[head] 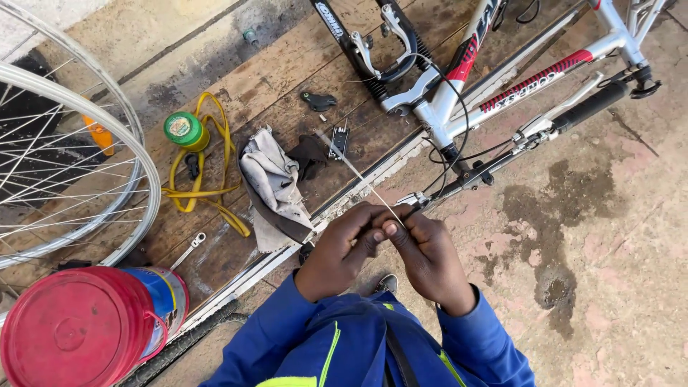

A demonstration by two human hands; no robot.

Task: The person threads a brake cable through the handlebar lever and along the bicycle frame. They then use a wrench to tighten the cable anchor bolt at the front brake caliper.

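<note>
My left hand (338, 252) and my right hand (428, 256) meet in front of me, both pinching a thin pale cable (356, 172) that runs up and left from my fingertips. Just beyond my fingers lies the end of the handlebar with its brake lever (414, 201). The bar reaches up right to a black grip (592, 107). A white and red bicycle frame (502, 89) with a black suspension fork (373, 54) lies across the top of the view. My blue sleeves fill the bottom.
Wooden boards carry a grey rag (274, 188), a yellow strap (202, 179), a green tin (185, 130), a small spanner (188, 250) and small black parts (318, 101). A spoked wheel (72, 165) lies at left. A red-lidded bucket (79, 330) stands at bottom left. Stained concrete (573, 236) spreads right.
</note>
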